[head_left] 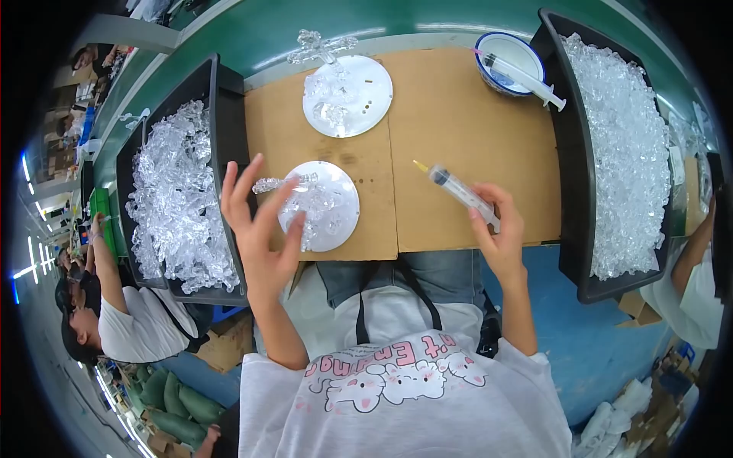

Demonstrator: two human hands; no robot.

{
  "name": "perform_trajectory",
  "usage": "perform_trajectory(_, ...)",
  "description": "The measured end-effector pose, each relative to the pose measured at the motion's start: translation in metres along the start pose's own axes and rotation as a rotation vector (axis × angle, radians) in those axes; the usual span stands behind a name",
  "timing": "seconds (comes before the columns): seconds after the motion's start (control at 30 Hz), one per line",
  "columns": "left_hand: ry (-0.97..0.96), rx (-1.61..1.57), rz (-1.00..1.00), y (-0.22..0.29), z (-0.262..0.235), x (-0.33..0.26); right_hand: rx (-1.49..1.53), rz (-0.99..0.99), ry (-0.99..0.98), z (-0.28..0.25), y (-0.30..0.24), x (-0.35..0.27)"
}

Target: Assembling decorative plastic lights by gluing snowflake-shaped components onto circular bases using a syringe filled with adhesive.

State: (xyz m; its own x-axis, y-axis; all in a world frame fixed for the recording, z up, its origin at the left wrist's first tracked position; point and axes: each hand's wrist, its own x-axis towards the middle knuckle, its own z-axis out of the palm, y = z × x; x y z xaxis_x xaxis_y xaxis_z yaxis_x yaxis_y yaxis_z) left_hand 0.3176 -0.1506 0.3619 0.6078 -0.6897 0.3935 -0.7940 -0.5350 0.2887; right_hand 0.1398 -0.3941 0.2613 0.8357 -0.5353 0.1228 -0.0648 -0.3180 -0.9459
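Observation:
My right hand (502,229) grips a clear syringe (456,189) whose yellow tip points up and left over the cardboard. With fingers spread, my left hand (263,229) hovers at the left side of the nearer white round plate (347,217), partly covering it. Several clear plastic pieces (324,210) lie on that plate. Farther off, a second white round plate (376,80) carries more clear pieces and a clear cross-shaped piece (324,49) at its far edge. I see nothing between my left fingers.
Black bins of clear plastic pieces flank the cardboard (473,145): one left (229,114), one right (578,160). At the back right, a blue-rimmed white bowl (508,44) has another syringe (527,80) across it. A person (149,320) works at the left; another's arm shows at far right.

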Motion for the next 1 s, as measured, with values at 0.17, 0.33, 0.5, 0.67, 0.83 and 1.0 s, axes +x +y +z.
perform_trajectory(0.17, -0.117, -0.058, -0.073, 0.003, 0.000, 0.003, 0.001, -0.027, 0.027, 0.004, 0.000, 0.004)
perform_trajectory(0.33, -0.149, 0.127, 0.145, -0.006, -0.001, 0.012, -0.020, -0.037, 0.020, 0.003, 0.005, 0.002)
perform_trajectory(0.5, -0.140, 0.210, 0.114, -0.011, -0.008, 0.013, 0.011, -0.041, 0.040, 0.005, 0.002, 0.002)
perform_trajectory(0.67, -0.042, 0.296, 0.058, -0.010, -0.005, 0.025, -0.434, -0.216, 0.245, -0.007, -0.001, 0.022)
perform_trajectory(0.83, -0.157, 0.105, 0.033, -0.001, -0.034, 0.097, -0.599, -0.081, 0.289, -0.022, -0.002, 0.027)
perform_trajectory(1.0, -0.358, 0.031, 0.149, -0.042, -0.002, 0.187, -0.522, -0.184, 0.322, -0.013, -0.029, 0.017)
